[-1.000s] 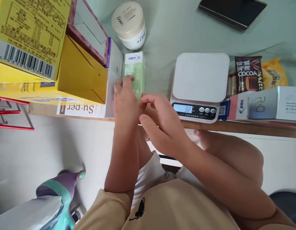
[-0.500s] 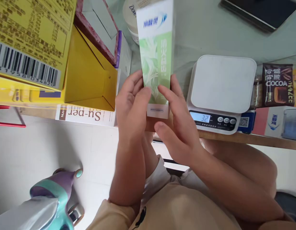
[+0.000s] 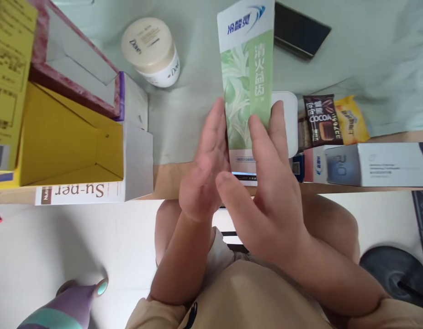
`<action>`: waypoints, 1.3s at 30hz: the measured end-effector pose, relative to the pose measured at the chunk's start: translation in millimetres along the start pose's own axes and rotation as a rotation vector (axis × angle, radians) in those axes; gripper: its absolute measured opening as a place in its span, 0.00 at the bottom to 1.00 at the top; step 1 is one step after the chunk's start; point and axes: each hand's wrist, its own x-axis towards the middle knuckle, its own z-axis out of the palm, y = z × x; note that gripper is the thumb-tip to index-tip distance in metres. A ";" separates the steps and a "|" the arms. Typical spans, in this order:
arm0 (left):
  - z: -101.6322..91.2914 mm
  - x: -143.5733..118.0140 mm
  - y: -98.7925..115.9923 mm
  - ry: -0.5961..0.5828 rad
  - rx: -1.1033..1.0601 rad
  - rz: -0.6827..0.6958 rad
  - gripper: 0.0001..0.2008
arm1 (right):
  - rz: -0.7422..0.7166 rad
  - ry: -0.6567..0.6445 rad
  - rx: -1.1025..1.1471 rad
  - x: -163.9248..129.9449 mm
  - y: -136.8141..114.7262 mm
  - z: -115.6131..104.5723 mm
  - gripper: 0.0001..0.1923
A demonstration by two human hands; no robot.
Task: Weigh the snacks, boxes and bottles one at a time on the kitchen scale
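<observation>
Head view: left hand (image 3: 203, 169) and right hand (image 3: 266, 192) clamp the green box (image 3: 247, 87) upright above the counter (image 3: 170, 176) front edge, near the scale (image 3: 289, 123).

Before you: a wooden-edged bench (image 3: 170, 176) draped with a pale green cloth (image 3: 362, 55). Beneath it, a white tiled floor (image 3: 60, 242) in soft, even light, and a dark mat (image 3: 422, 208) at the right edge.
</observation>
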 end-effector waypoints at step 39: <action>13.1 18.1 -17.7 0.194 0.660 0.277 0.10 | -0.130 -0.829 0.359 -15.0 9.8 -23.4 0.10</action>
